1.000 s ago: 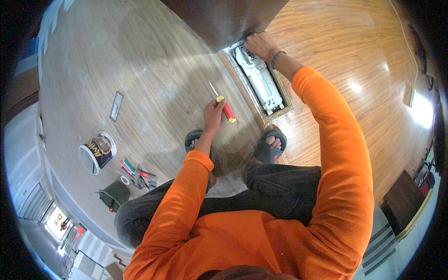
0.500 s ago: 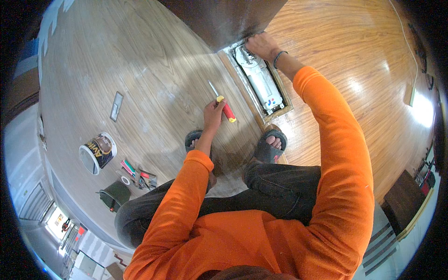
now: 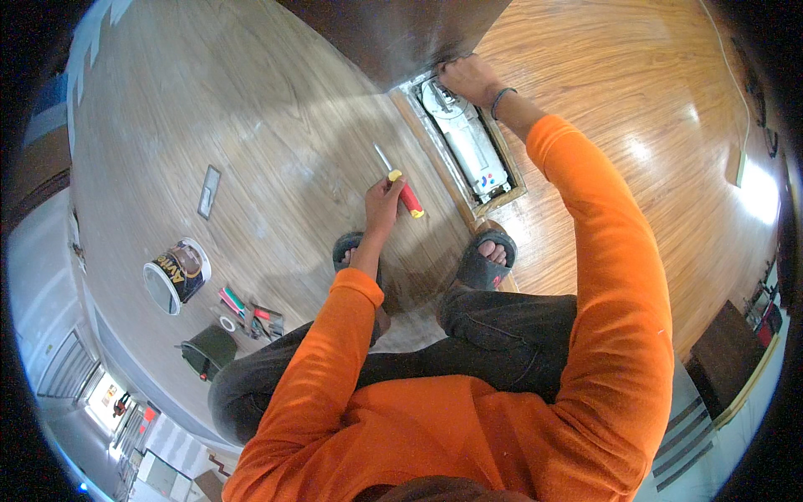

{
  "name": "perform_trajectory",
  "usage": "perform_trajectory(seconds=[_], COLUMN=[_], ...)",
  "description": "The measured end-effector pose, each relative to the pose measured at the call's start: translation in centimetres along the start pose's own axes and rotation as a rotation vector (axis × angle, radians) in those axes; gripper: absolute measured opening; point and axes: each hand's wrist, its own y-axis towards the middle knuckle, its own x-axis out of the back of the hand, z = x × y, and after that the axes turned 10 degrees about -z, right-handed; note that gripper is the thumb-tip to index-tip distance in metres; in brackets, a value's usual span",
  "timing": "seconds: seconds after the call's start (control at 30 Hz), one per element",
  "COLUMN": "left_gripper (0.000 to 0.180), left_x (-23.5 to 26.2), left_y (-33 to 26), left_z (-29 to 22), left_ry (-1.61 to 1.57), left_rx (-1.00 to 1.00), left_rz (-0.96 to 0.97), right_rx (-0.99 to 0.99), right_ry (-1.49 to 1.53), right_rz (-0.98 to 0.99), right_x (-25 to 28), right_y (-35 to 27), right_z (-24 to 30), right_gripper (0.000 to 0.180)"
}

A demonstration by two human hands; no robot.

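Left hand (image 3: 383, 197): fingers wrapped round red-yellow screwdriver (image 3: 402, 187), blade aimed up-left, held above wood floor (image 3: 251, 117), just left of floor recess. Right hand (image 3: 468, 79): at far end of white unit (image 3: 467, 142) set in framed floor recess (image 3: 502, 194), beneath dark door edge (image 3: 401, 33); finger state cannot tell. Paint can (image 3: 177, 273), small tools (image 3: 247, 311) well apart, lower left.

Paint tin (image 3: 177, 274) — scattered small tools (image 3: 251, 314)

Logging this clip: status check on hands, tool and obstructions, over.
Left hand shut on red-and-yellow screwdriver, tip off the floor. Right hand at far end of floor recess unit, grip unclear. Dark door overhangs it.
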Motion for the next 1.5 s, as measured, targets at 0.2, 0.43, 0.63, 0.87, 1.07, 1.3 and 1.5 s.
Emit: perform_trajectory(seconds=[0.2, 0.43, 0.63, 0.87, 1.07, 1.3, 1.5], left_gripper=[0.029, 0.031, 0.030, 0.031, 0.031, 0.031, 0.034], left_x=[0.1, 0.0, -0.1, -0.2, -0.2, -0.4, -0.4], left_y=[-0.6, -0.5, -0.2, -0.5, -0.3, -0.9, 0.2], left_z=[-1.4, -1.1, -0.3, -1.0, -0.4, -1.5, -0.3], left_ry=[0.073, 0.055, 0.042, 0.086, 0.062, 0.077, 0.098], left_rx=[0.035, 0.045, 0.011, 0.034, -0.015, 0.008, 0.011], left_rz=[0.009, -0.018, -0.027, -0.021, -0.041, -0.056, -0.032], right_rx=[0.069, 0.027, 0.077, 0.046, 0.079, 0.070, 0.023], right_ry=[0.053, -0.003, 0.008, 0.062, 0.031, 0.034, 0.011], right_rz=[0.006, 0.028, 0.039, -0.078, -0.091, -0.069, 0.007], right_x=[0.2, 0.3, 0.4, -1.5, -1.7, -0.4, -1.1], right_y=[-0.1, -0.2, 0.1, 0.2, 0.3, -0.1, -0.2], right_z=[-0.5, -0.2, -0.6, -0.7, -0.6, -0.6, -0.8], right_gripper=[0.015, 0.014, 0.014, 0.018, 0.018, 0.016, 0.017])
